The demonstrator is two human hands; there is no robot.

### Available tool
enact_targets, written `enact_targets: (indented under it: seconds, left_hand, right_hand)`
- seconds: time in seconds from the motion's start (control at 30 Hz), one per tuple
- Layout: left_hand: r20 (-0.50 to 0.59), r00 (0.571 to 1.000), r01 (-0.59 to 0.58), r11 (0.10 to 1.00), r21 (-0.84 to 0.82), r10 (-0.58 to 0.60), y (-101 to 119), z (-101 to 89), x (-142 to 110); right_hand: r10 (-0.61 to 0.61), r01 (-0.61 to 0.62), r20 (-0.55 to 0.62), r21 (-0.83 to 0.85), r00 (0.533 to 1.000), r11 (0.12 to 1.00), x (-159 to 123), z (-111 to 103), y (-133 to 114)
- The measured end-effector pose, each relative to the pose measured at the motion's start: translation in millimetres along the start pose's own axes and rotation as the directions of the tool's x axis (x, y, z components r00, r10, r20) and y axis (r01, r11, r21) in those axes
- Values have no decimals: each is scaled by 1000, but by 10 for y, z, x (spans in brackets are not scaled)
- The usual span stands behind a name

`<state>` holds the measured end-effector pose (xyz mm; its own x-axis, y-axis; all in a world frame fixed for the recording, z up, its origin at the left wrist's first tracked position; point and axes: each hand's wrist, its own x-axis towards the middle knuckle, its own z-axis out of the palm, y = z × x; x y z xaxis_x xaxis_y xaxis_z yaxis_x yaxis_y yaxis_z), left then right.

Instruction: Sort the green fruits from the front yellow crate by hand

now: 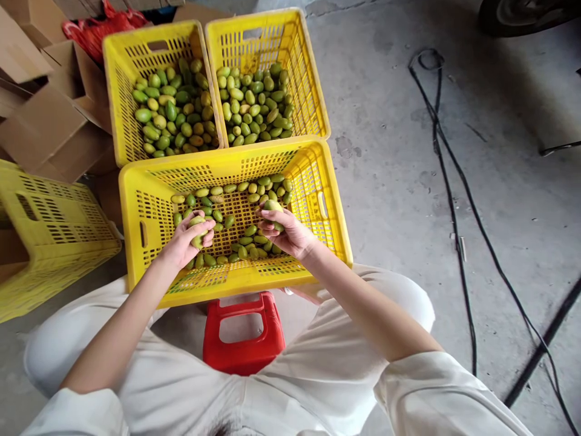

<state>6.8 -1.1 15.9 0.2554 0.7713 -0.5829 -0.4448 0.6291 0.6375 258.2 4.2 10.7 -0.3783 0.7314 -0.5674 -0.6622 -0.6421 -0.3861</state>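
The front yellow crate [236, 284] has small green mangoes [254, 251] lying along its edges, with the slotted floor showing between them. Over the left part of this crate, my left hand [188, 236] is closed around mangoes [197, 241]; it looks like two, partly covered by the fingers. My right hand [288, 233], over the right part, also grips mangoes [273, 206], one up at the fingertips and another partly showing lower down. Both hands are raised above the fruit on the crate floor and are apart from each other.
Behind stand two more yellow crates, left [109, 91] and right [318, 97], with heaps of mangoes. Cardboard boxes [49, 130] and another yellow crate [68, 212] are at the left. A red stool [245, 354] sits between my knees. Black cables [458, 175] cross the floor.
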Motion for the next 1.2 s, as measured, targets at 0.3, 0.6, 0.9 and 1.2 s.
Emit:
enact_targets:
  seconds: [0.3,0.6,0.9,1.2]
  left_hand:
    - [-38,999,28,996,-86,-31,31,-27,26]
    - [6,1000,0,1000,-27,0,-28,-26,8]
    - [-66,998,11,998,-65,-15,18,1,27]
    - [-48,999,7,999,-38,-9,-21,-17,25]
  right_hand:
    - [-33,32,31,35,999,999,24,-3,-53]
    - [-11,9,43,28,999,1000,-22,20,-2]
    - [-7,7,37,-5,999,1000,-44,82,-80]
    - [-33,32,67,19,997,999,-62,74,-72]
